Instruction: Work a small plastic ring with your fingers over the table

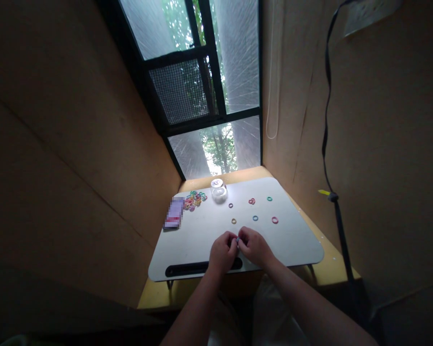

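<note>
My left hand [222, 252] and my right hand [254, 246] meet knuckle to knuckle over the near middle of a white lap table [296, 240]. Both are closed in a pinch on a tiny pale thing [237, 240] between the fingertips, too small to name. Single small coloured rubber rings lie beyond the hands: a yellow ring [234, 221], a blue ring [255, 218], a pink ring [274, 220], a purple ring [230, 205], a red ring [251, 201] and a green ring [269, 198].
A heap of coloured rings [194, 199] lies at the far left beside a blurred flat packet [174, 213]. A clear glass jar [219, 191] stands at the far middle. Brown walls close in on both sides; a window is ahead. A black cable [326, 120] hangs on the right.
</note>
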The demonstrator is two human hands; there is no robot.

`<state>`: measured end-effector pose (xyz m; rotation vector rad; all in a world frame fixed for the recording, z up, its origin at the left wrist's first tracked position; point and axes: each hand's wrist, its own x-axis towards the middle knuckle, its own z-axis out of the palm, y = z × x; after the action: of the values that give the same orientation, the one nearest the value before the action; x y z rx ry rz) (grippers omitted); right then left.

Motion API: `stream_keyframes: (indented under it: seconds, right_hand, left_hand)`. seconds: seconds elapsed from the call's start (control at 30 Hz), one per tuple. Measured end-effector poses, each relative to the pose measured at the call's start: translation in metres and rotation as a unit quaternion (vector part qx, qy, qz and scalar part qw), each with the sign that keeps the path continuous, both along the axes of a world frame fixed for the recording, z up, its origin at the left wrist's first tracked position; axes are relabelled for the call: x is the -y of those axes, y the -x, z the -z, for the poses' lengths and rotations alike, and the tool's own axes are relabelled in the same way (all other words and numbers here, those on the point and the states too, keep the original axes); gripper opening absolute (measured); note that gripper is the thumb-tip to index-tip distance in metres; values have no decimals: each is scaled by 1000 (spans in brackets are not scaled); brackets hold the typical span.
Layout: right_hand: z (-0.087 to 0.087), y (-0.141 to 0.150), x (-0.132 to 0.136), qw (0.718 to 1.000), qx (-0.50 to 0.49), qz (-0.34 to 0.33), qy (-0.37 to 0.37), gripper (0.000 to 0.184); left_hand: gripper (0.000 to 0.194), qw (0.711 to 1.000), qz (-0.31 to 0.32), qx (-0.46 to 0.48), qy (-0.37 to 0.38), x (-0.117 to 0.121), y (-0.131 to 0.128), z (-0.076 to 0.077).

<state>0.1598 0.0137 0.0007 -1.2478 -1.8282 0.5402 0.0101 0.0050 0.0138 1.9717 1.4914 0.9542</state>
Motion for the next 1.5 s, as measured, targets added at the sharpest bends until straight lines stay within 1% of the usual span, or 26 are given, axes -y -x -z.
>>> stream_keyframes:
  seconds: [0.5,0.83,1.07,1.5]
  right_hand:
    - [3,1,-1,1000,5,1,2,7]
    - [-2,0,0,1000,0,-6,12,6]
    - [-2,0,-8,999,3,-20,27,5]
    - [-3,0,-9,999,-11,-14,33,5]
  left_hand:
    - [15,1000,-1,-2,1,0,1,-1]
    - [16,1000,-3,4,6,1,0,-3]
    - [17,1000,4,16,24,-5,0,-4]
    - [17,999,3,32,32,-8,2,-4]
